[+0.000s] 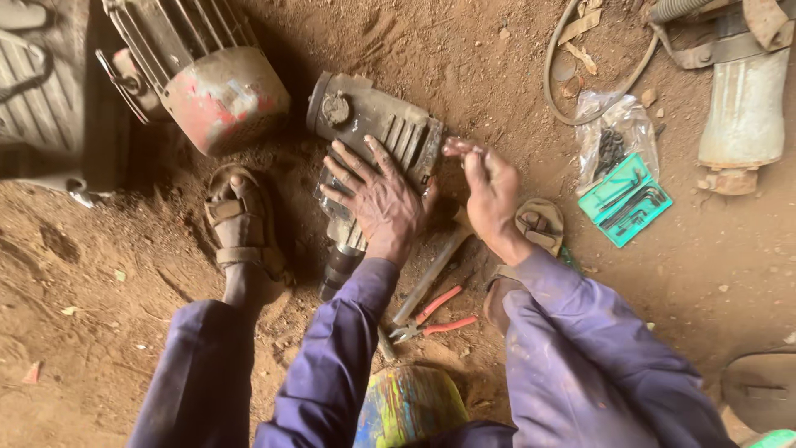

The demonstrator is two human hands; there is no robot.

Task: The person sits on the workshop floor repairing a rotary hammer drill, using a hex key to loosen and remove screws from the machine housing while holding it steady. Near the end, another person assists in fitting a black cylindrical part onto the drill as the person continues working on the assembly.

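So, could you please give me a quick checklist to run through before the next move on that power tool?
1. Left hand flat on the tool: ok.
2. Right hand free, holding nothing: ok.
3. Pliers within reach by the knees: ok.
4. Hammer beside the tool: ok.
5. Hex key case open on the ground: ok.
6. Tool's fasteners loosened: cannot tell.
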